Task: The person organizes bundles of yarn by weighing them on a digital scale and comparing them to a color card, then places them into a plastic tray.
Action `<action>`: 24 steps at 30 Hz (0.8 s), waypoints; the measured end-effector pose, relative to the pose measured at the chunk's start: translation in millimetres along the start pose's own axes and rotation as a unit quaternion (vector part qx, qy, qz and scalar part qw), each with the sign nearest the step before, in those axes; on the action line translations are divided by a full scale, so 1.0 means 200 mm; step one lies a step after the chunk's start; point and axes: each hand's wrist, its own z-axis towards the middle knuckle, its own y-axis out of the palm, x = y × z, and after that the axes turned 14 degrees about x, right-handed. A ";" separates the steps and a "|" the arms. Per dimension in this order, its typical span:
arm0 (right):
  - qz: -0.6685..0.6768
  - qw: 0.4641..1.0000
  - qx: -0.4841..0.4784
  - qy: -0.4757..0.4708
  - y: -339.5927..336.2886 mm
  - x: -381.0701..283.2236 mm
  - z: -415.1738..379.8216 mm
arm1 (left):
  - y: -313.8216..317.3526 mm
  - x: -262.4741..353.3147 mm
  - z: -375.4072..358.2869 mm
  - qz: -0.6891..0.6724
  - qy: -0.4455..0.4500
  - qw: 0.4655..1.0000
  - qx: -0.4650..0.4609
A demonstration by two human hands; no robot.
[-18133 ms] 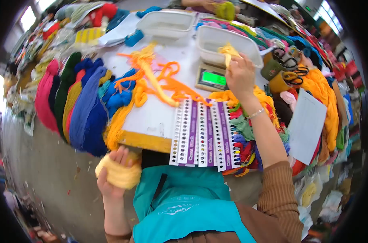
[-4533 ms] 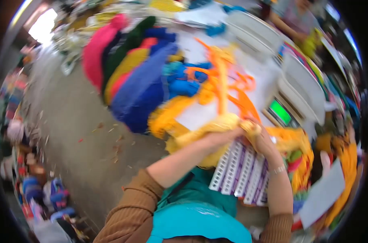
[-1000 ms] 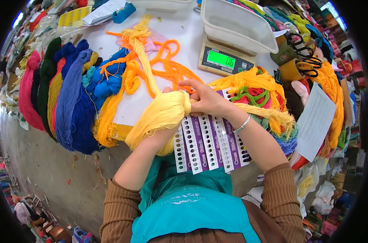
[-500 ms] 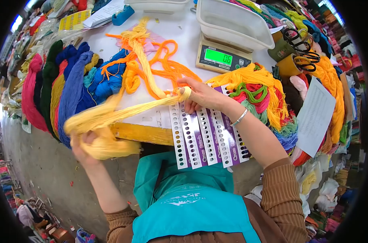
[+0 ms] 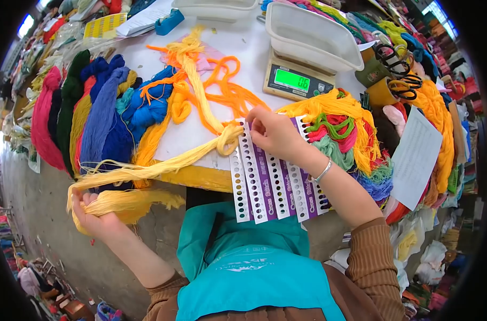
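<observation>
A long hank of pale yellow thread (image 5: 171, 160) stretches from the table's edge out to the left. My left hand (image 5: 96, 216) is closed around its loose end, and a bundle of strands hangs beside the fingers. The hank's looped end (image 5: 230, 140) lies at the top left of several white and purple punched thread cards (image 5: 266, 187). Over the tops of these cards, my right hand (image 5: 278, 136) has its fingertips pinched together beside the loop. What the pinch holds, if anything, is too small to make out. The cards overhang the table's front edge.
A digital scale (image 5: 294, 80) bearing a clear plastic tub (image 5: 313, 40) stands behind the cards. Orange thread (image 5: 227, 88) lies tangled mid-table. Coloured hanks (image 5: 96, 117) drape at left, others (image 5: 340, 134) at right. Scissors (image 5: 406, 83) stand in a cup. A printed sheet (image 5: 417, 158) lies at right.
My left hand has moved left and down with the yellow thread. My right hand has let go of the looped end and shifted slightly right and up, fingers now pinched.
</observation>
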 end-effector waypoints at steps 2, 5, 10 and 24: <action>-0.064 0.979 0.046 -0.185 0.05 0.06 0.02 | 0.00 0.05 0.03 0.048 0.125 0.989 0.066; -0.088 0.976 0.037 -0.198 0.07 0.03 0.04 | 0.08 0.02 -0.12 0.050 0.135 0.989 -0.041; -0.179 0.961 0.001 -0.211 0.12 0.03 0.08 | 0.11 -0.29 -0.38 0.035 -0.221 0.897 -0.381; 0.119 0.991 -0.056 -0.038 0.07 0.11 0.12 | 0.24 -0.81 -0.58 0.549 0.213 0.620 -0.519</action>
